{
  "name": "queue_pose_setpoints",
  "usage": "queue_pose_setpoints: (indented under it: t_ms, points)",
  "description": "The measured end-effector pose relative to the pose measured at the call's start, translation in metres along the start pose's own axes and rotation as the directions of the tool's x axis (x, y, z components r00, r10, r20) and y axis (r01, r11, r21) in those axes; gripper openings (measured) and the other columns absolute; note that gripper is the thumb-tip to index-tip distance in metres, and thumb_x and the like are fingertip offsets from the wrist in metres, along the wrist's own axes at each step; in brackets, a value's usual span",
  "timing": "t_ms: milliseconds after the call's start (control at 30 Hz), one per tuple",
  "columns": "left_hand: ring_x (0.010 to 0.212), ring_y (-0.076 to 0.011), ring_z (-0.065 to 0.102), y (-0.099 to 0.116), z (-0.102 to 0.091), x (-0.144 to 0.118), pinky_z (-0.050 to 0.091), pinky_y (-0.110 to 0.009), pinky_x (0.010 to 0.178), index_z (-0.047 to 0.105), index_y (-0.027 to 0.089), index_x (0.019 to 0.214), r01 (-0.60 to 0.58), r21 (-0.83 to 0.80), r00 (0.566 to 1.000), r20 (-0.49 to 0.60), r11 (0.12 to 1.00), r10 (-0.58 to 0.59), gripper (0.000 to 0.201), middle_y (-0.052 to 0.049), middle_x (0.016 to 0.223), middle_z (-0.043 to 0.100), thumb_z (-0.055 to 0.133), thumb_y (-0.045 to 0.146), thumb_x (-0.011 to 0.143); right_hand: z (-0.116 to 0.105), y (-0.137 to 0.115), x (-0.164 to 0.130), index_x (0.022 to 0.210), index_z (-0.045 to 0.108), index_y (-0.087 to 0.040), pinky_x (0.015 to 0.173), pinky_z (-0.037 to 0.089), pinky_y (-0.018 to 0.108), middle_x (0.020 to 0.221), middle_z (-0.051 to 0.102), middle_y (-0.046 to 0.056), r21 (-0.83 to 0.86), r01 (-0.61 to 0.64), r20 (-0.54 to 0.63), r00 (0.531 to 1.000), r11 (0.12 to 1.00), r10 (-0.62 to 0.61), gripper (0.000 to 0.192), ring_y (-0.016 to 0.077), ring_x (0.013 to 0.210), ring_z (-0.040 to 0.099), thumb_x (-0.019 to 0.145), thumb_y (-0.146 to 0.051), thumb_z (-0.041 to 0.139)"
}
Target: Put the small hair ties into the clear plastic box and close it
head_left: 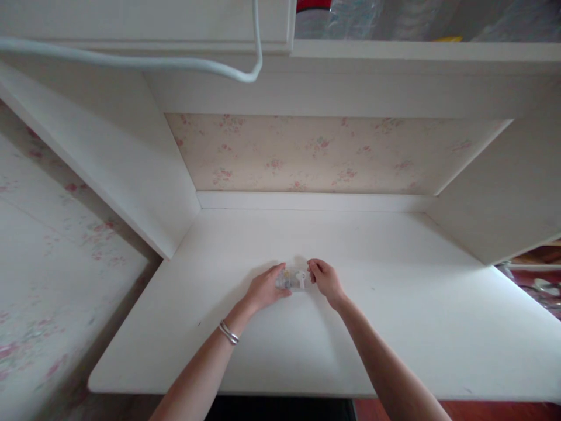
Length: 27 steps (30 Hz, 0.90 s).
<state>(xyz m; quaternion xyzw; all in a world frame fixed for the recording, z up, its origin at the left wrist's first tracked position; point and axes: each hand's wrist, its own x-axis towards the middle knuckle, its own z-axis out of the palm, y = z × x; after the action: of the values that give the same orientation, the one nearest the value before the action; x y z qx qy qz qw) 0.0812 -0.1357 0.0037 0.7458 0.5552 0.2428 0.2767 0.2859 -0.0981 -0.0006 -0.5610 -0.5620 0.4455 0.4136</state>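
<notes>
A small clear plastic box (292, 279) lies on the white desktop, with a white piece and some yellowish bits showing inside it. My left hand (266, 286) grips the box from its left side, thumb at the near edge and fingers at the far edge. Just past the box's right end is my right hand (324, 279), its fingers curled together in a pinch. Whether those fingertips touch the box or hold something small is too fine to make out. A silver bracelet (229, 332) circles my left wrist.
The white desktop (416, 316) runs between a left side panel (109, 140) and a right side panel (495, 187). Overhead hang a white cabinet (131, 23) and a pale curved cable (175, 63). An upper shelf (416, 51) carries plastic-wrapped things. Various items (541, 286) sit beyond the right edge.
</notes>
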Motion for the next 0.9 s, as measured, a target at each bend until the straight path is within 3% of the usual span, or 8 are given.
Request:
queue_pose_setpoints:
  t_ms: [133,267,633,900]
  points:
    - [0.117,-0.0246,0.051,0.005,0.000,-0.010,0.040,-0.038,0.101,0.042,0.027,0.131,-0.010,-0.015,1.000,0.015,1.000,0.011,0.076,-0.006,0.132,0.051,0.074,0.036,0.063,0.001,0.002,-0.007,0.090,0.062,-0.018,0.066,0.042,0.027,0.085,0.064,0.005,-0.284,0.100,-0.029,0.993,0.954,-0.112,0.032,0.0164,0.072,0.057,0.085,-0.041,0.040]
    - [0.113,-0.0239,0.054,0.007,0.000,-0.015,0.041,-0.037,0.099,0.044,0.026,0.129,0.022,-0.021,1.000,0.001,1.000,-0.022,0.076,-0.005,0.128,0.054,0.076,0.034,0.061,0.002,0.001,-0.017,0.091,0.062,-0.018,0.076,0.042,0.029,0.091,0.063,0.007,-0.443,0.190,0.042,0.981,0.876,-0.191,0.030,0.0177,0.085,0.057,0.089,-0.030,0.034]
    - [0.114,-0.0270,0.053,0.001,0.004,-0.015,0.043,-0.045,0.097,0.041,0.028,0.132,0.003,-0.034,1.000,0.008,0.999,-0.003,0.081,-0.006,0.129,0.053,0.076,0.039,0.061,0.013,-0.013,-0.027,0.093,0.060,-0.020,0.068,0.038,0.025,0.093,0.060,0.007,-0.632,0.151,0.053,0.987,0.760,-0.152,0.028,0.0161,0.079,0.058,0.093,-0.025,0.032]
    - [0.114,-0.0261,0.053,-0.002,0.003,-0.016,0.042,-0.043,0.099,0.043,0.026,0.130,-0.089,0.002,0.996,0.014,0.996,0.088,0.079,-0.006,0.129,0.054,0.075,0.045,0.061,0.021,-0.013,-0.030,0.090,0.058,-0.021,0.065,0.037,0.025,0.091,0.061,0.006,-0.601,0.120,0.013,0.990,0.790,-0.140,0.028,0.0162,0.073,0.058,0.092,-0.038,0.036]
